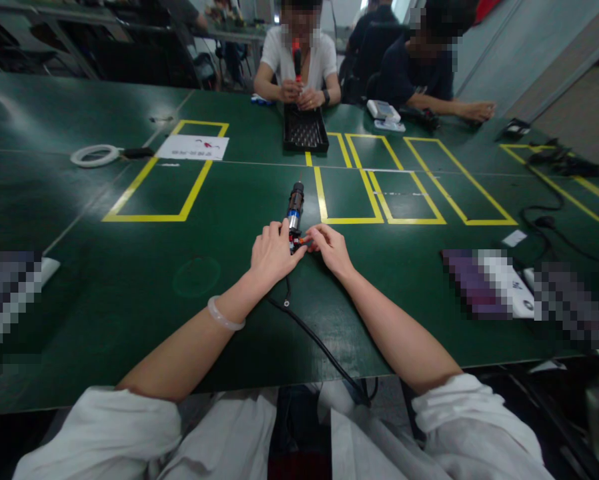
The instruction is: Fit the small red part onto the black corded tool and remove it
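A partly bare electric screwdriver (295, 199), with a dark front end, a thin bit and a silver and blue motor body, lies on the green table pointing away from me. My left hand (272, 255) is closed around its rear end from the left. Small red and orange wires (302, 241) show at that end. My right hand (332, 248) reaches them from the right, thumb and fingertips pinched together; what exactly lies between the fingertips is too small to make out. A short black lead with a ring terminal (286, 303) hangs below my left hand, beside a black cable (319, 343).
Across the table (249, 320), a person in white holds a red and black screwdriver (297, 63) over a black tray (305, 130). Yellow tape outlines (194, 193), a white sheet (192, 147) and a white cable coil (95, 156) lie around. Black cables (549, 200) run along the right.
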`<state>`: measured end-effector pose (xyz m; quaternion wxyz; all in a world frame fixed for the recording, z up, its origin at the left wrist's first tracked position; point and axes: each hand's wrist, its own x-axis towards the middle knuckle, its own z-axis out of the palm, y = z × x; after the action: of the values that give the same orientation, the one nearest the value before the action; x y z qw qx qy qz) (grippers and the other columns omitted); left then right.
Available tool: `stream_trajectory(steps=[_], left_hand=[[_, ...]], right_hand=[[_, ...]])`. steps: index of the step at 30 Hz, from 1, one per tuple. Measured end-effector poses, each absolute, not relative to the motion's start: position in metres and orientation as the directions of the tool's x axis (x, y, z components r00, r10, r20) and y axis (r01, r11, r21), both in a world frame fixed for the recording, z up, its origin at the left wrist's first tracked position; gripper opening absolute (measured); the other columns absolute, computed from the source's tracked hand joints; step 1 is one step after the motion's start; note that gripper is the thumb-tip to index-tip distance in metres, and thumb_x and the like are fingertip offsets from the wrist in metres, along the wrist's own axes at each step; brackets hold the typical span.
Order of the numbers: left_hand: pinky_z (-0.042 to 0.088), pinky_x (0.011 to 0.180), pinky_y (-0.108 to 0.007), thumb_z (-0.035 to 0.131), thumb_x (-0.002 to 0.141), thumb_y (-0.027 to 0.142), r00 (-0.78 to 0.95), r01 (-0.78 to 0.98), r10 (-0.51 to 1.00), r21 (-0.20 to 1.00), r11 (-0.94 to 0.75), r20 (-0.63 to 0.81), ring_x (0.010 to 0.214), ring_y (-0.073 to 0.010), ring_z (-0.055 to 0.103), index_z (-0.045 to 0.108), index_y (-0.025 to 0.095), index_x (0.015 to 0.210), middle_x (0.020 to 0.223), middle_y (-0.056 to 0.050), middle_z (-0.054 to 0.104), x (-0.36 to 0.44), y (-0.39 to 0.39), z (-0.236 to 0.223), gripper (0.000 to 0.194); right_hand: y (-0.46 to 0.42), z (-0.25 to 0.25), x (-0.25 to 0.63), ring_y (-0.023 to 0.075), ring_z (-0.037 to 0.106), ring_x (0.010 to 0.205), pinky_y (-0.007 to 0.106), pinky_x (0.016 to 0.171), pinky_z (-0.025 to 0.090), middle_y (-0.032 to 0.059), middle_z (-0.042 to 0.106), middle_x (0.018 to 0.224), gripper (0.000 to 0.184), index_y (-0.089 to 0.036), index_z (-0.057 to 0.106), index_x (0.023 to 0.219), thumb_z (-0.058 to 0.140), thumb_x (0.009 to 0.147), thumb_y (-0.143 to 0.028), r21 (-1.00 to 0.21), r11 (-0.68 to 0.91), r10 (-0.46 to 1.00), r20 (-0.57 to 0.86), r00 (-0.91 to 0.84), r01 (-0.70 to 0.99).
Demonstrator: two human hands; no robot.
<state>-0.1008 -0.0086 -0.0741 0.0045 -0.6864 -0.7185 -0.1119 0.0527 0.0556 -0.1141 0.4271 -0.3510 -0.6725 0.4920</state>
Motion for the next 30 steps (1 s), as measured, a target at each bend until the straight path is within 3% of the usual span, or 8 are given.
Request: stream_trajectory(steps=[4,8,14,21,26,30], left_hand=[[0.044,0.087,-0.043,0.041,0.093,0.056,-0.080,0.990,0.986,0.126,0.061,0.148,0.112,-0.0356,0.051,0.039,0.011,0.144,0.124,-0.021,0.053,-0.111,-0.006,-0.074,0.068],[0.045,0.086,-0.042,0.043,0.092,0.055,-0.033,0.997,0.990,0.070,0.023,0.140,0.110,-0.0349,0.052,0.038,0.012,0.146,0.125,-0.020,0.053,-0.128,-0.007,-0.075,0.069],[0.046,0.087,-0.044,0.037,0.092,0.059,-0.083,0.996,0.992,-0.002,0.084,0.090,0.111,-0.0367,0.052,0.034,0.011,0.149,0.130,-0.022,0.050,-0.174,-0.020,-0.071,0.075],[0.045,0.090,-0.048,0.030,0.091,0.066,-0.323,0.946,0.946,-0.021,0.323,0.012,0.115,-0.0404,0.049,0.038,0.010,0.146,0.133,-0.026,0.047,-0.262,-0.045,-0.064,0.079],[0.046,0.087,-0.047,0.030,0.087,0.071,-0.542,0.840,0.839,-0.010,0.542,-0.046,0.116,-0.0390,0.048,0.039,0.015,0.142,0.139,-0.025,0.044,-0.317,-0.062,-0.059,0.079],[0.044,0.088,-0.047,0.029,0.086,0.071,-0.666,0.745,0.745,-0.073,0.663,-0.031,0.116,-0.0384,0.047,0.041,0.016,0.137,0.143,-0.024,0.043,-0.345,-0.074,-0.056,0.076]], right_hand=[[0.053,-0.113,0.052,0.0136,0.066,0.069,0.026,0.066,0.049,0.0040,0.073,0.094,0.034,-0.021,0.058,0.099,0.052,0.092,-0.053,-0.973,0.232,0.841,0.201,-0.501,-0.002],[0.053,-0.113,0.051,0.0142,0.065,0.082,0.027,0.072,0.048,0.0046,0.069,0.108,0.032,-0.020,0.060,0.105,0.053,0.092,-0.048,-0.955,0.294,0.803,0.232,-0.549,0.026],[0.055,-0.117,0.051,0.0131,0.062,0.073,0.028,0.073,0.049,0.0027,0.068,0.089,0.027,-0.019,0.059,0.102,0.058,0.088,-0.042,-0.969,0.246,0.806,0.200,-0.557,0.007],[0.056,-0.117,0.050,0.0131,0.061,0.072,0.029,0.074,0.049,0.0030,0.068,0.086,0.022,-0.018,0.061,0.098,0.059,0.087,-0.037,-0.968,0.247,0.800,0.182,-0.572,0.038],[0.056,-0.115,0.051,0.0130,0.062,0.072,0.029,0.074,0.050,0.0032,0.069,0.086,0.021,-0.018,0.061,0.096,0.059,0.086,-0.037,-0.965,0.254,0.800,0.174,-0.575,0.062],[0.055,-0.115,0.051,0.0129,0.062,0.072,0.028,0.074,0.050,0.0028,0.069,0.085,0.020,-0.018,0.062,0.095,0.058,0.086,-0.036,-0.964,0.254,0.801,0.163,-0.576,0.080]])
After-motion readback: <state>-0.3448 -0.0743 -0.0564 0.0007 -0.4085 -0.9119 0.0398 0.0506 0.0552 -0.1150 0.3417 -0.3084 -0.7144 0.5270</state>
